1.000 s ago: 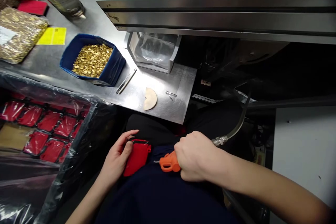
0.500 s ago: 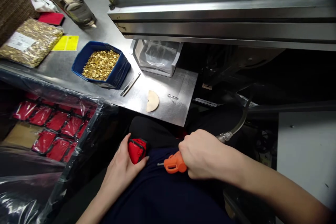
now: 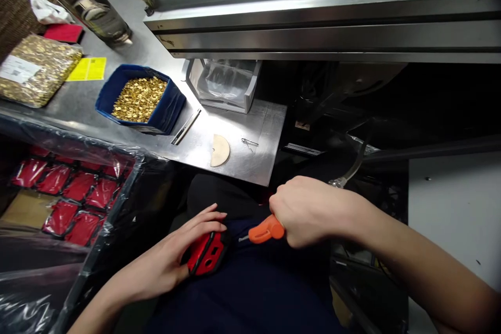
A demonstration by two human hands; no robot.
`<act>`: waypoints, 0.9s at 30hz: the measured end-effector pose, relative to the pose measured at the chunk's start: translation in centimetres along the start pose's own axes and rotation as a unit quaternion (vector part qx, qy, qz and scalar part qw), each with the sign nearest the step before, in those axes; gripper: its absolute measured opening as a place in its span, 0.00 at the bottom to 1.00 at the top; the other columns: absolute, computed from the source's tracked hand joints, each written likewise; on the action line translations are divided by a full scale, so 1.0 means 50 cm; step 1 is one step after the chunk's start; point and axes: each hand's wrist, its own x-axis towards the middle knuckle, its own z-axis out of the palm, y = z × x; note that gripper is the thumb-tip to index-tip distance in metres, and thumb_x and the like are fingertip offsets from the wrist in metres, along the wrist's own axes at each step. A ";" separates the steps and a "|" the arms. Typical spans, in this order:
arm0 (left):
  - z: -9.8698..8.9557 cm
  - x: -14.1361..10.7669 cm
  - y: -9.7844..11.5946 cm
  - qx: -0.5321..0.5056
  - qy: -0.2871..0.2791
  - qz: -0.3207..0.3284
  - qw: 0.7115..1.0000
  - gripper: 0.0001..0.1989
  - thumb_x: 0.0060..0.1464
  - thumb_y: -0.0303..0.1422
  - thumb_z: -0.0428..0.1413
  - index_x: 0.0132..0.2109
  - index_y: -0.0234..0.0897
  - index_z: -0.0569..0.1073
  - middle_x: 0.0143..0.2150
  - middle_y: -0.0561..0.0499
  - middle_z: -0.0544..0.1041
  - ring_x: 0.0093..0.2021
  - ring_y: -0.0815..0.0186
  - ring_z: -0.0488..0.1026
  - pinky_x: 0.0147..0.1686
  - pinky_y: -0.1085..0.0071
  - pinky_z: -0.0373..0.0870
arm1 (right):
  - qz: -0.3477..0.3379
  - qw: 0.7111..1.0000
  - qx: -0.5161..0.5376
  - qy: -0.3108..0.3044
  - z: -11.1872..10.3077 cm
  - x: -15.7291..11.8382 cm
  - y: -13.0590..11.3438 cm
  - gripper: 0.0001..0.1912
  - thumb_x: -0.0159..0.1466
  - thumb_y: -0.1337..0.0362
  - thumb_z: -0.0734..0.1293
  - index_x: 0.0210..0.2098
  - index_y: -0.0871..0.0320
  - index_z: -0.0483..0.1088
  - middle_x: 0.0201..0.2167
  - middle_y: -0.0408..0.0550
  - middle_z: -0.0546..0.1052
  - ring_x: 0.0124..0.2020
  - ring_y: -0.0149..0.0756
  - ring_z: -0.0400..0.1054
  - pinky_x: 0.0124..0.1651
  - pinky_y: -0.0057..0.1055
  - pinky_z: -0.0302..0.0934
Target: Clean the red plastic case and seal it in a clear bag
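Observation:
My left hand [image 3: 178, 253] holds a small red case [image 3: 205, 253] against my lap, fingers laid over its top. My right hand [image 3: 309, 211] grips an orange air gun [image 3: 265, 230] whose thin metal nozzle points left at the red case, a short gap from it. A metal hose [image 3: 350, 171] runs up and right from behind my right hand.
A steel worktop [image 3: 258, 159] carries a blue bin of small gold parts [image 3: 139, 98], a clear bag of gold parts [image 3: 37, 69], a tan half-disc [image 3: 219, 150], a metal strip [image 3: 186, 127] and tweezers [image 3: 249, 142]. A plastic-lined crate of red cases [image 3: 68, 193] stands at my left. A steel machine [image 3: 321, 10] overhangs the bench.
My left hand turned the red case from flat to on edge and shifted it lower right. My right hand rose slightly with the air gun, its nozzle staying near the case.

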 end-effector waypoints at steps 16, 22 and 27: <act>0.056 0.052 0.006 -0.111 0.208 -0.113 0.965 0.42 0.51 0.36 0.68 0.70 0.52 0.61 0.64 0.44 0.71 0.61 0.43 0.72 0.65 0.47 0.66 | 0.040 0.990 0.118 0.067 0.113 -0.010 0.082 0.03 0.51 0.65 0.64 0.24 0.55 0.71 0.21 0.43 0.76 0.20 0.33 0.65 0.21 0.28 0.46; 0.026 0.047 0.011 -0.060 0.080 -0.055 0.994 0.40 0.51 0.23 0.62 0.67 0.55 0.65 0.71 0.48 0.64 0.70 0.46 0.63 0.69 0.49 0.62 | 0.045 0.992 0.112 0.039 0.098 -0.026 0.056 0.05 0.50 0.67 0.64 0.24 0.56 0.73 0.19 0.44 0.75 0.19 0.34 0.66 0.22 0.30 0.47; 0.030 0.050 0.005 -0.117 0.059 -0.081 0.988 0.41 0.49 0.22 0.62 0.68 0.56 0.66 0.76 0.48 0.57 0.75 0.46 0.55 0.72 0.43 0.51 | 0.045 0.992 0.096 0.061 0.090 -0.006 0.037 0.06 0.49 0.67 0.65 0.24 0.56 0.74 0.18 0.44 0.75 0.18 0.35 0.66 0.22 0.30 0.48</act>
